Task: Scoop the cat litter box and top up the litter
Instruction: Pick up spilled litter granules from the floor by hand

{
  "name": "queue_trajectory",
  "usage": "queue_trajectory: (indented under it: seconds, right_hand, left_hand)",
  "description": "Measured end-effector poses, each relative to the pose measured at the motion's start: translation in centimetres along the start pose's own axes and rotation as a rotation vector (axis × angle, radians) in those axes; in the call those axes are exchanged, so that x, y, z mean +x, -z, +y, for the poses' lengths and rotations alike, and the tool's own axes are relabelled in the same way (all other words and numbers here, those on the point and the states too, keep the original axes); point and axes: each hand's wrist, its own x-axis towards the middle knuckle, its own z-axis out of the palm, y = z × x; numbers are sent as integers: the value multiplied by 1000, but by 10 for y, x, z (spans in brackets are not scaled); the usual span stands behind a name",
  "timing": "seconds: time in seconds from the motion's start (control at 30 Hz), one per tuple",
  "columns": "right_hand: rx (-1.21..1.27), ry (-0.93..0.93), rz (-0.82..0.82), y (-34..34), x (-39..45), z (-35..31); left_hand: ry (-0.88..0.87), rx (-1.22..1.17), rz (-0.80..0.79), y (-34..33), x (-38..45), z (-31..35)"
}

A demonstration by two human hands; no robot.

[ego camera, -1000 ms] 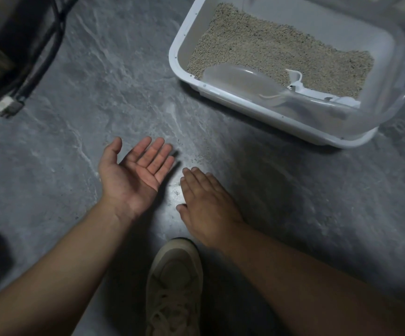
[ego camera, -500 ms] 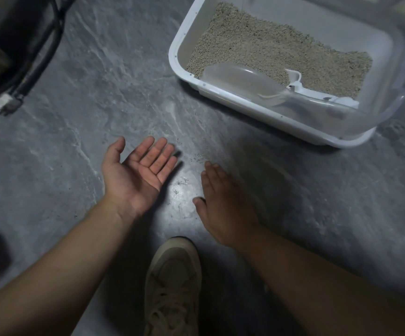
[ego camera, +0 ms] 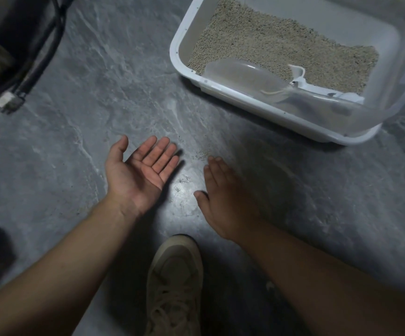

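Observation:
A white litter box stands at the upper right on the grey floor, holding beige litter. A clear plastic scoop lies inside against its near wall. A few spilled litter grains lie on the floor just beyond my right fingertips. My left hand is held palm up, cupped and empty, left of the grains. My right hand lies palm down on the floor, fingers together and pointing at the grains.
My beige shoe stands at the bottom centre between my forearms. Black cables with a plug and a dark object fill the upper left corner. The floor is grey, marbled stone.
My right hand has slid forward and to the right across the floor toward the spilled grains. My left hand has stayed palm up in nearly the same place.

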Motion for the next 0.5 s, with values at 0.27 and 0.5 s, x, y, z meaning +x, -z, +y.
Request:
queue_trajectory:
  seconds: [0.27, 0.5]
  right_hand:
    - [-110, -59, -26, 11, -30, 26]
    - [-43, -8, 1, 12, 0, 7]
  left_hand:
    - [15, -5, 4, 3, 2, -3]
    - [14, 6, 3, 0, 2, -4]
